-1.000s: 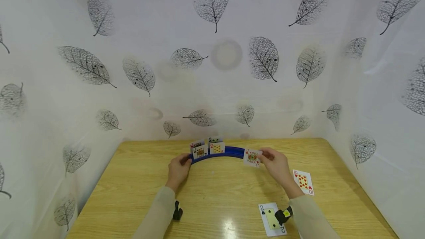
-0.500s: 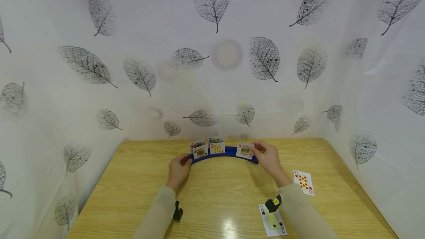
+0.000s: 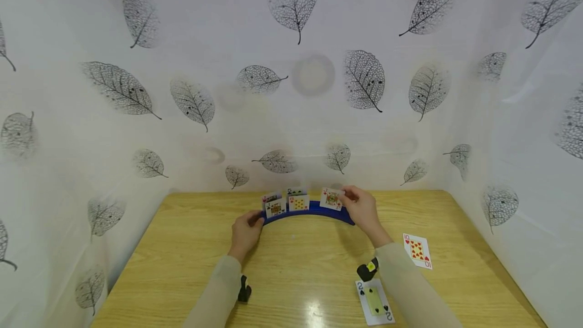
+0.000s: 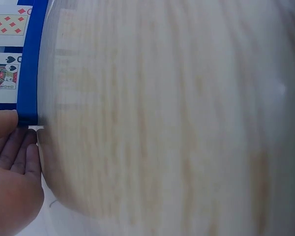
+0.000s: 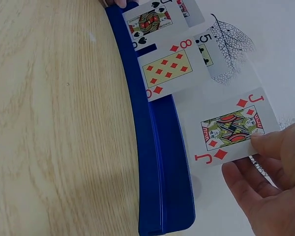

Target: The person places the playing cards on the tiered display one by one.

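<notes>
In the head view my left hand [image 3: 246, 234] grips the left end of a blue curved card holder [image 3: 314, 209]; in the left wrist view the thumb [image 4: 4, 123] lies on its end. My right hand [image 3: 362, 211] pinches the jack of diamonds [image 5: 231, 125] by its right edge, face toward me, over the holder's right half. Whether that card touches the holder I cannot tell. Toward the left of the holder, a jack of spades [image 5: 150, 22] and an eight of diamonds [image 5: 167, 69] stand in front. Behind them are a partly hidden face card [image 3: 272, 197] and a black five [image 5: 205, 49].
On the wooden table [image 3: 291, 267] a ten of hearts [image 3: 417, 250] lies flat at the right. Nearer me lies a two of spades [image 3: 375, 301], beside my right forearm. A white curtain with leaf prints [image 3: 291, 115] hangs behind the table's far edge.
My right hand has moved left and away from me with the jack of diamonds, from the holder's right end to farther along it. My left hand has stayed in place.
</notes>
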Demonstrator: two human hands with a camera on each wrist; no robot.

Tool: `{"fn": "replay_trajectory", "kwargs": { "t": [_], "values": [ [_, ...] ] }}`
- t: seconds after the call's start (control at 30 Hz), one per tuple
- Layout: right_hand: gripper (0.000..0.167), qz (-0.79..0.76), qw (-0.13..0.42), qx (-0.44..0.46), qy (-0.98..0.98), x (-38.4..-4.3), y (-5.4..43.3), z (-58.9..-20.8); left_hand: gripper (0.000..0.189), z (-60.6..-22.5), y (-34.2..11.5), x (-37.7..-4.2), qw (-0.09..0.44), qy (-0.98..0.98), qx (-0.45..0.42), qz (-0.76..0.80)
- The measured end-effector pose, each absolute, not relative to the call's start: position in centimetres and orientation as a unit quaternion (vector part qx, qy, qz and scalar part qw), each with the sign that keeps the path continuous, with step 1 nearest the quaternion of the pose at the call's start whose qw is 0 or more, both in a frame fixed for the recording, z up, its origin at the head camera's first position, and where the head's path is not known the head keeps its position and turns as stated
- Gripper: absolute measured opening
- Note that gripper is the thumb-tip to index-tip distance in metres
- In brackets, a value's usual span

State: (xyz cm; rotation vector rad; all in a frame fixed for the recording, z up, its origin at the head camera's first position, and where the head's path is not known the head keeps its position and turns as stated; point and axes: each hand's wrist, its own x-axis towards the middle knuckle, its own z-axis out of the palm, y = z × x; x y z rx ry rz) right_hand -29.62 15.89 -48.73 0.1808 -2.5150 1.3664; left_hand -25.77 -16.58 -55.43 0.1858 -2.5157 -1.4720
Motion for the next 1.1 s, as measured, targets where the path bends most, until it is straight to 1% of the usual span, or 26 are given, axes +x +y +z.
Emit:
{"fn": "replay_trajectory", "kwargs": {
  "t": [0.17, 0.7, 1.1],
  "values": [
    [0.021, 0.479, 0.128, 0.066, -0.866, -30.1, 15.6, -48.6, 0.028, -55.6, -16.6, -25.8, 0.113, -0.859, 0.057, -0.496],
    [0.020, 0.476, 0.143, 0.097, -0.862, -31.1, 14.7, -48.5, 0.027, -55.6, -16.6, -26.0, 0.112, -0.859, 0.058, -0.496],
    [0.022, 0.467, 0.122, 0.083, -0.872, -31.5, 14.5, -49.2, 0.026, -55.5, -16.6, -25.8, 0.121, -0.862, 0.052, -0.490]
  ]
}}
